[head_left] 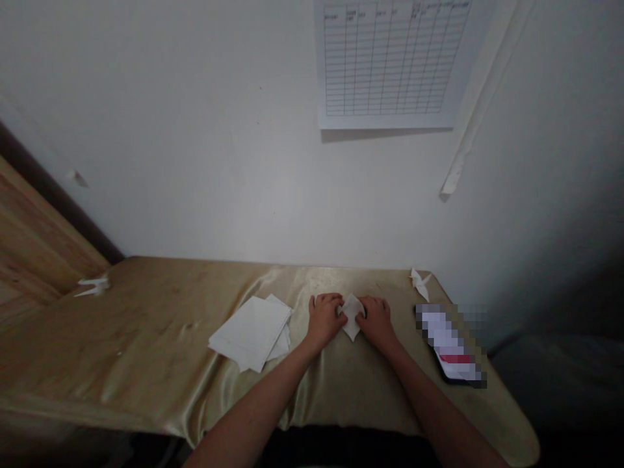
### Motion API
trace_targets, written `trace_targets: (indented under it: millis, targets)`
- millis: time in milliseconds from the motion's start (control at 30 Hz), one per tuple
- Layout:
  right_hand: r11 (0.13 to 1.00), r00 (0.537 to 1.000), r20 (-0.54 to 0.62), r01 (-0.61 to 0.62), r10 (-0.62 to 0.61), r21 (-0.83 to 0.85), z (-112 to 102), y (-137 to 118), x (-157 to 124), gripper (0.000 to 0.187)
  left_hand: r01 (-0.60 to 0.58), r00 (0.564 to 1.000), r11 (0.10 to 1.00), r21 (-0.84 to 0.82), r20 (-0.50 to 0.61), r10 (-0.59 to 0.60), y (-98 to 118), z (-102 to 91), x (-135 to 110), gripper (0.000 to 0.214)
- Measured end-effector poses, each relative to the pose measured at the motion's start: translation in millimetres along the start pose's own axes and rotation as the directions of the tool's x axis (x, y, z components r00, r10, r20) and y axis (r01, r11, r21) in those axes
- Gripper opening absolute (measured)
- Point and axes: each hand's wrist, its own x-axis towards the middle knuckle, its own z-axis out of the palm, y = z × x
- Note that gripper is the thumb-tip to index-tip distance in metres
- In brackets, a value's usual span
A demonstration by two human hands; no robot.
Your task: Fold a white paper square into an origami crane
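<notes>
A small white sheet of folded paper point(353, 314), shaped like a diamond, is between my two hands over the cloth-covered table. My left hand point(325, 316) grips its left edge, with the thumb on the paper's face and the fingers curled behind. On the opposite side my right hand point(377, 320) pinches the right edge in the same way. The lower point of the paper hangs toward me. A stack of white paper sheets point(251, 331) lies to the left of my left hand, its sheets turned at different angles.
A phone point(448, 344) with a lit, partly blurred screen lies to the right. Behind it sits a white folded paper crane point(420, 284). Another white folded paper piece point(92, 286) rests at the far left. A printed chart point(390, 71) hangs on the wall point(219, 162) behind the table point(146, 338).
</notes>
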Motion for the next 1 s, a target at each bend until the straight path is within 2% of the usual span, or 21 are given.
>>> trace_targets:
  millis: [133, 267, 433, 700, 1000]
  targets:
    - [1.000, 1.000, -0.029, 0.006, -0.005, 0.024, 2.2, 2.1, 0.4, 0.046, -0.013, 1.000, 1.000, -0.013, -0.012, 0.013, -0.8, 0.6, -0.1, 0.032]
    - [0.999, 1.000, 0.008, 0.030, -0.030, 0.015, -0.4, 3.1, -0.3, 0.044, -0.029, 1.000, 0.999, -0.020, -0.013, 0.028, -0.9, -0.5, -1.1, 0.031]
    - [0.998, 0.998, 0.030, 0.052, -0.053, 0.019, -3.3, 2.1, -1.6, 0.036, -0.047, 0.999, 0.999, -0.013, -0.002, 0.047, 0.2, -1.3, -2.4, 0.024]
    - [0.999, 1.000, 0.015, 0.015, -0.014, -0.042, -1.1, -1.1, -0.8, 0.033, -0.047, 0.999, 0.999, 0.018, -0.004, 0.047, 0.8, -0.4, -1.3, 0.022]
    - [0.999, 0.999, 0.048, 0.001, 0.002, -0.053, -6.9, -4.0, -0.4, 0.033, -0.021, 1.000, 1.000, 0.011, -0.001, 0.021, 0.8, 0.0, -1.6, 0.021]
